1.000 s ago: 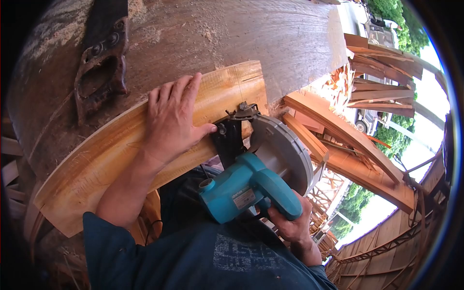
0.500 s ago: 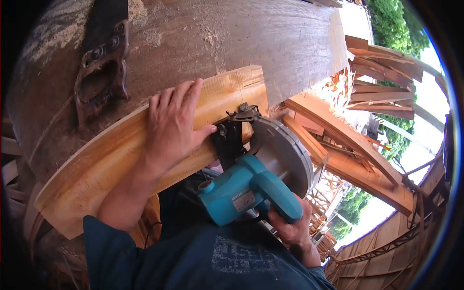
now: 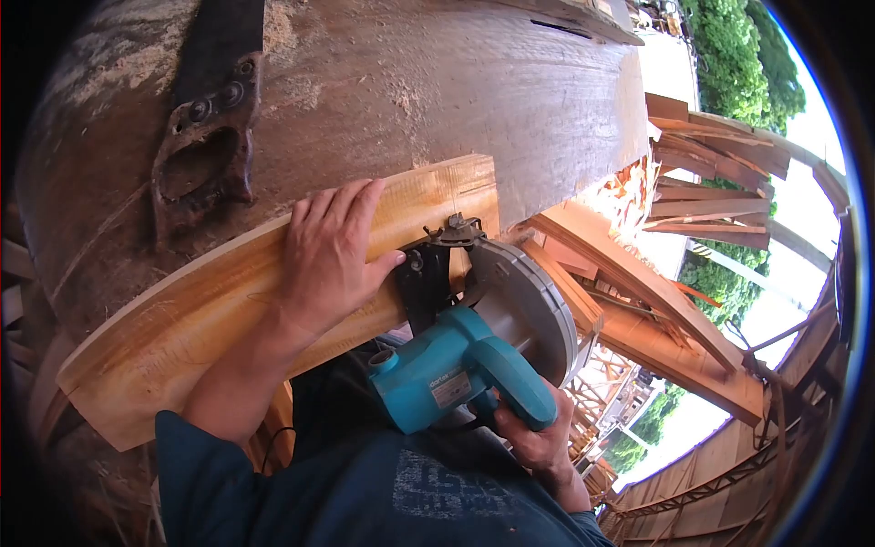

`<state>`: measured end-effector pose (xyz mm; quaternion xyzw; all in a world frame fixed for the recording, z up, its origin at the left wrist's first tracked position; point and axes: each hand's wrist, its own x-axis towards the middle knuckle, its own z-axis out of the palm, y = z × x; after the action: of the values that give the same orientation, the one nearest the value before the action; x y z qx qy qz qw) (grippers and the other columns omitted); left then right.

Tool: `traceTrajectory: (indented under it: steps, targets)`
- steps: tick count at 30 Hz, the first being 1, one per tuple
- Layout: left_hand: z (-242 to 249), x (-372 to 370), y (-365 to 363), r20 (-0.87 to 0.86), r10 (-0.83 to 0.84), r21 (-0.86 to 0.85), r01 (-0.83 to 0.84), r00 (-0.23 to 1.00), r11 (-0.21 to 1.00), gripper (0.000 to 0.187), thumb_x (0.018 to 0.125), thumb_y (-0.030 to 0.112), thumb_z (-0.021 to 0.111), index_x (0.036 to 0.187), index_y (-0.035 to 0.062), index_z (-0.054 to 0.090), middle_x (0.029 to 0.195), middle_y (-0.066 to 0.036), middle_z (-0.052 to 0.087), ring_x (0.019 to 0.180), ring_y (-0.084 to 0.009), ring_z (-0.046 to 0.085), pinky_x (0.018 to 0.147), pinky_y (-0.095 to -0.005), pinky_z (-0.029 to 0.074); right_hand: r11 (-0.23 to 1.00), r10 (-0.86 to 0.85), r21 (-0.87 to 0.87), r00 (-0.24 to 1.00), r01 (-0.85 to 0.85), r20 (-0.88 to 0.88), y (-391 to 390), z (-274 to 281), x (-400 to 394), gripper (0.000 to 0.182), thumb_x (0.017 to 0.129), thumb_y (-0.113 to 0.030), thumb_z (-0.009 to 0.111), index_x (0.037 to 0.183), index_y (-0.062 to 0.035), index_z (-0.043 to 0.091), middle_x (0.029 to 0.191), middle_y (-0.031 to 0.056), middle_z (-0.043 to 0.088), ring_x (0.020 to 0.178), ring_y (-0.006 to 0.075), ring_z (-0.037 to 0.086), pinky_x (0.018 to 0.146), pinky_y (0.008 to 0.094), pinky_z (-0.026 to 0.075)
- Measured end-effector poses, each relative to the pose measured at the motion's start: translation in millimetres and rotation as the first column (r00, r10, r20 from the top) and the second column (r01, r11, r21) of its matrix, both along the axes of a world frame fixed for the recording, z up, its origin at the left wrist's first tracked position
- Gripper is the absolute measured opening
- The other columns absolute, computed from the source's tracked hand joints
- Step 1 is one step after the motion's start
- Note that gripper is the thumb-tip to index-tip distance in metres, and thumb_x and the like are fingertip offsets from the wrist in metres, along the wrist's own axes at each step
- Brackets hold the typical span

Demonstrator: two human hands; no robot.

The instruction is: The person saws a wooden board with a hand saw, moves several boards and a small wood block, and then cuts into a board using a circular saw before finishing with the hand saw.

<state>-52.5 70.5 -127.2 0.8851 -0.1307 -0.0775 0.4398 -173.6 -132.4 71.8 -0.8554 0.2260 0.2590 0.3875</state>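
A teal circular saw [image 3: 433, 374] with a grey blade guard [image 3: 529, 292] rests by its black base plate [image 3: 421, 287] on a pale curved wooden board [image 3: 228, 292], near the board's right end. My right hand [image 3: 542, 438] is wrapped round the saw's rear handle, with the fingers partly hidden behind it. My left hand [image 3: 333, 246] lies flat across the board, its fingertips at the far edge and its thumb stretched out to the base plate. The blade is mostly hidden by the guard. Dark pencil-like lines show near the board's right end.
A handsaw [image 3: 205, 146] with a worn wooden handle lies on the sawdust-strewn wooden worktop [image 3: 510, 100]. Long orange-brown timbers [image 3: 656, 292] stand at the right, with wood shavings [image 3: 624, 196] and stacked planks [image 3: 711, 196] beyond.
The view has shifted slightly, so the handsaw, board and circular saw sit a little lower in it. Both hands keep their places on the board and the handle.
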Motion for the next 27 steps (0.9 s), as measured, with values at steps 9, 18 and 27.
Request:
traceTrajectory:
  steps: [9,18,27]
  targets:
    - [-5,5,4,0.010,0.021,-0.018,-0.021,1.000,1.000,0.071,0.072,0.030,0.082,0.132,0.0055,0.053,0.120,-0.013,0.065,0.109,-0.0298,0.060,0.092,-0.0417,0.043,1.000,0.010,0.001,1.000,-0.010,-0.006,2,0,11,0.028,0.078,-0.012,0.074,0.100,0.0025,0.065,0.076,0.0113,0.067,0.067,0.0180,0.065,0.063,0.0307,0.050]
    - [-9,10,11,-0.004,-0.005,-0.026,0.005,1.000,1.000,0.072,0.069,0.034,0.085,0.130,0.0071,0.058,0.124,-0.010,0.065,0.111,-0.0294,0.062,0.093,-0.0411,0.046,0.999,-0.026,0.017,0.999,0.027,-0.039,8,1,26,0.027,0.078,-0.012,0.074,0.099,0.0025,0.065,0.075,0.0100,0.066,0.066,0.0170,0.063,0.062,0.0301,0.049]
    - [1,15,14,-0.063,0.050,-0.060,-0.054,0.997,0.997,0.054,0.073,0.027,0.083,0.122,0.0099,0.067,0.104,-0.005,0.061,0.092,-0.0274,0.062,0.085,-0.0410,0.051,0.998,-0.044,0.049,0.999,0.045,-0.021,10,-1,33,0.028,0.078,-0.013,0.075,0.099,0.0026,0.065,0.074,0.0096,0.066,0.064,0.0170,0.063,0.061,0.0296,0.049]
